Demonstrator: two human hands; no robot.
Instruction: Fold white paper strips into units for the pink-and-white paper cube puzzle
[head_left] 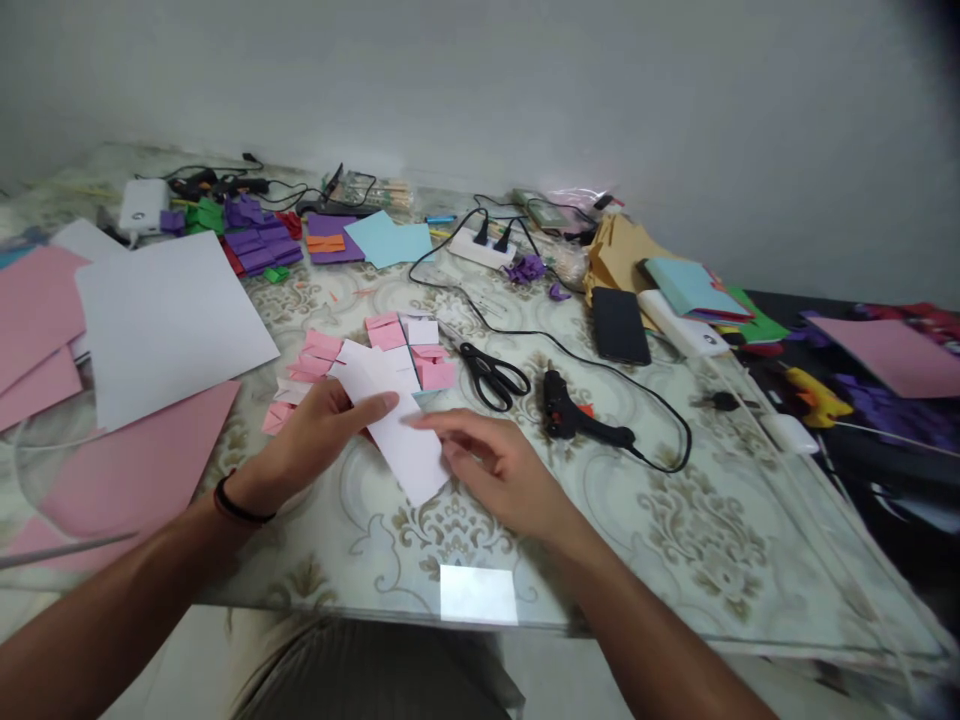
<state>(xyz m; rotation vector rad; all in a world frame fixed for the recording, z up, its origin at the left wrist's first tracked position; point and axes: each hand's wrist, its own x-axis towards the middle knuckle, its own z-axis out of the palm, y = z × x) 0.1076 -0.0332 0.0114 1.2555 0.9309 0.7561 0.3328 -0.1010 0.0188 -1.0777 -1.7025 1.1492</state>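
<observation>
A white strip of folded paper (409, 450) slants across the middle of the table in front of me. My left hand (330, 425) grips its upper left side, thumb on top and fingers beneath. My right hand (499, 460) is at its right edge, index finger stretched along the surface and thumb close to the edge, the other fingers curled. Folded pink paper pieces (315, 355) lie just behind my left hand, and more pink pieces (433, 367) lie past the strip. Black-handled scissors (495, 378) rest to the right, their blades partly among the papers.
A black glue gun (577, 415) with its cord lies right of the scissors. Large white (172, 325) and pink sheets (150, 480) cover the left side. Purple folded pieces (262, 240), a power strip (482, 248) and a black phone-like slab (619, 326) sit farther back.
</observation>
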